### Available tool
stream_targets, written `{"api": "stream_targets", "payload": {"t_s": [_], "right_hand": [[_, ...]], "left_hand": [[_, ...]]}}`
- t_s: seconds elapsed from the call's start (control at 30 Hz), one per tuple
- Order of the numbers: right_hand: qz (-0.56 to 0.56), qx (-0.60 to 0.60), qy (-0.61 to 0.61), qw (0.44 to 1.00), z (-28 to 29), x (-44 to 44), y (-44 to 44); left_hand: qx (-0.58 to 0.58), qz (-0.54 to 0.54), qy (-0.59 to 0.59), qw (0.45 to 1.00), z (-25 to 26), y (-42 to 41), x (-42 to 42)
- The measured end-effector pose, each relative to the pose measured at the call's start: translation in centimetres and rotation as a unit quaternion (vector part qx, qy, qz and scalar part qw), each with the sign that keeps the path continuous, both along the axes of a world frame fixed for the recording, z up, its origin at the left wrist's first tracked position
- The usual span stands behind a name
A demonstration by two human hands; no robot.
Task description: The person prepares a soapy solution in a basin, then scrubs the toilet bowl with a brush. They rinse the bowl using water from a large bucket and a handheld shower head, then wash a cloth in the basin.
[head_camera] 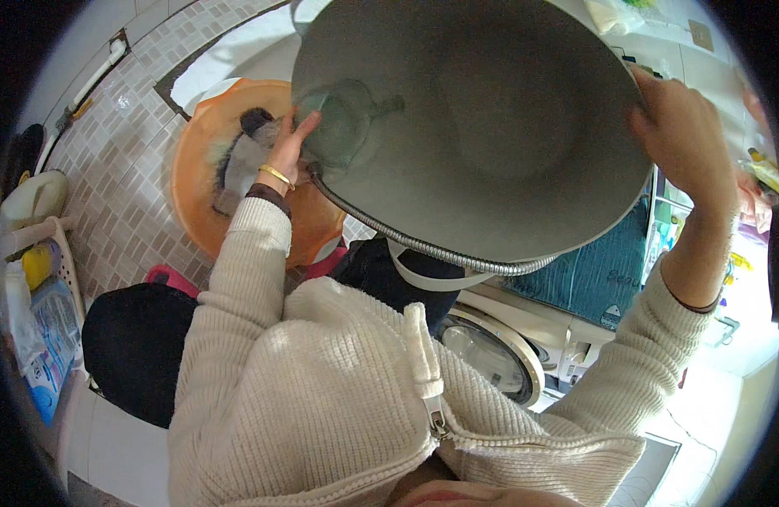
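A large grey metal wok (pixel 484 209) tilts in front of me, its inside facing up towards me. Some clear water (pixel 345 130) is pooled at its lower left side. My right hand (pixel 684 136) grips the wok at its right edge. By the left edge, my left hand (pixel 288 149) is closed about the end of a flexible metal shower hose (pixel 421 244), its thumb overlapping the wok's rim. Any shower head is hidden. The hose runs along the near side of the wok. Below my left hand stands an orange plastic basin (pixel 196 171) with dark and pale contents that I cannot make out.
Behind the basin is a white squat-toilet pan (pixel 237 66) set in the tiled floor (pixel 110 203). A front-loading washing machine (pixel 491 355) stands at my right, beside a blue-covered surface (pixel 579 272). On the left a plastic basket (pixel 69 272) holds bottles and packets.
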State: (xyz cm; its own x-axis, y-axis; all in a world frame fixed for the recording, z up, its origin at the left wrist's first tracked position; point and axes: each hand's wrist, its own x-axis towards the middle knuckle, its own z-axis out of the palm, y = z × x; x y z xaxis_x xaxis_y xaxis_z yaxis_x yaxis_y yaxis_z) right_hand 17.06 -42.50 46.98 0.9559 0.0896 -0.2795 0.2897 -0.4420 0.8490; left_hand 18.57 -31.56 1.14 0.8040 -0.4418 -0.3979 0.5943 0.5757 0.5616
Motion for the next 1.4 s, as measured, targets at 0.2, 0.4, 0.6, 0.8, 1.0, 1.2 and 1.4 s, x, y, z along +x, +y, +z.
{"api": "stream_targets", "payload": {"t_s": [0.2,0.4,0.6,0.8,1.0,1.2,1.4], "right_hand": [[0.092,-0.071,0.033,0.993,-1.0,0.5,4.0],[0.123,-0.051,0.057,0.989,-1.7,-0.2,6.2],[0.130,-0.061,0.058,0.988,-2.4,0.0,7.3],[0.135,-0.064,0.061,0.987,-2.7,0.2,8.1],[0.133,-0.068,0.059,0.987,-3.0,0.4,8.4],[0.145,-0.059,0.056,0.986,-3.1,1.0,8.8],[0.134,-0.065,0.055,0.987,-3.3,0.9,8.4]], "left_hand": [[0.074,0.031,-0.045,0.996,-4.9,0.0,0.2],[-0.004,-0.021,0.052,0.998,-2.6,0.5,-0.4],[0.010,-0.009,0.053,0.999,-3.7,0.3,-0.7],[-0.073,-0.013,0.090,0.993,-8.0,-0.9,0.0],[-0.065,-0.089,0.130,0.986,-11.5,-2.5,0.4],[0.083,-0.127,0.125,0.981,-15.3,-1.8,0.3],[-0.033,-0.161,0.257,0.952,-4.5,-0.4,-1.2]]}}
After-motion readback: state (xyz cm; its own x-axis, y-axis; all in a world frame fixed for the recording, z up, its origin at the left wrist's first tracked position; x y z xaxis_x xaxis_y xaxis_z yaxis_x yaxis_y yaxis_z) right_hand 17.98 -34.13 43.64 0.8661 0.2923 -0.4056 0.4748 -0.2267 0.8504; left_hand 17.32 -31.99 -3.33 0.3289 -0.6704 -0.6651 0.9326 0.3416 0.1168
